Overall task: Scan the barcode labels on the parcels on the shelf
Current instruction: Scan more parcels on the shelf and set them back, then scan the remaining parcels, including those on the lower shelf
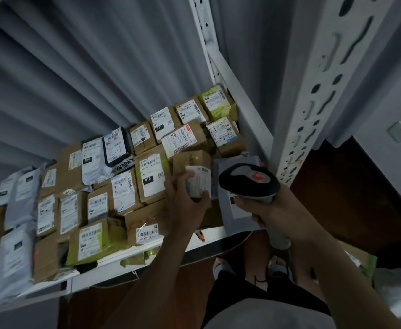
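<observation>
Several cardboard parcels with white barcode labels lie packed on a white shelf. My left hand grips a small brown box near the shelf's right end, fingers and thumb on its white label. My right hand holds a grey and black barcode scanner by its handle. The scanner's head sits just right of the box, above a grey parcel. A box labelled 010 lies directly left of my left hand.
Grey plastic mailers lie at the shelf's left end. A perforated white upright stands right of the scanner, a second post behind the parcels. Pleated grey curtain hangs behind. Dark wooden floor and my feet show below.
</observation>
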